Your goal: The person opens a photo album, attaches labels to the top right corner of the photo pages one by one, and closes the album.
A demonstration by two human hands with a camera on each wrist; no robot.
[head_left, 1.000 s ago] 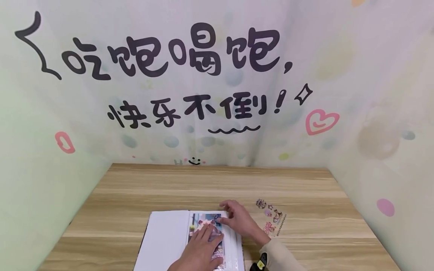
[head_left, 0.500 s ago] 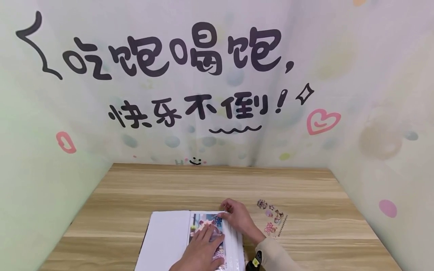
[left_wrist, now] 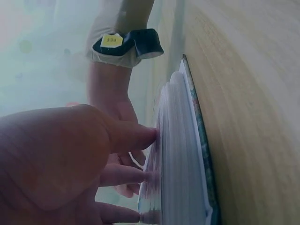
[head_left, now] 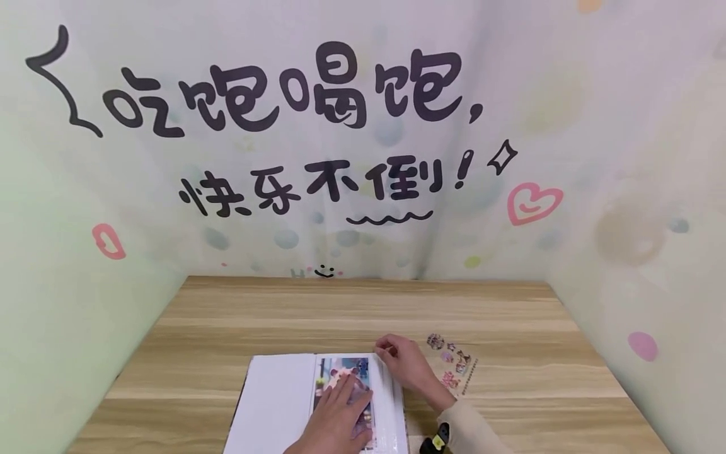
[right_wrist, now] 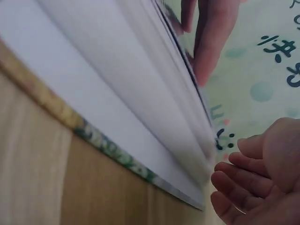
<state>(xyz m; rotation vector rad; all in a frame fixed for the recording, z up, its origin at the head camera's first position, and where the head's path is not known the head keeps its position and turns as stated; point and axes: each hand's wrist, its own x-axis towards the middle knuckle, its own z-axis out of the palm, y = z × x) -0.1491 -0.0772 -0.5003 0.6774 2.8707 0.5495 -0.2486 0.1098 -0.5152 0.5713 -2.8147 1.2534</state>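
An open photo album lies on the table, a blank white page at left. Its right page has a colourful picture with a pink animal figure under glossy film. My left hand rests on that picture with fingers spread, hiding its lower part. By the album's top right corner is my right hand, fingers loosely bent. In the right wrist view, that hand shows nothing between thumb and fingers, beside the page edges. The left wrist view has the left fingertips touching the top page.
Right of the album lies a clear sheet of small stickers, partly behind the right forearm. A dark strap with a yellow label is on the right wrist. Behind the wooden table hangs a printed curtain.
My right thumb has moved off the picture's top right corner, and the right hand has shifted slightly right to the album's corner. The left hand has stayed on the picture.
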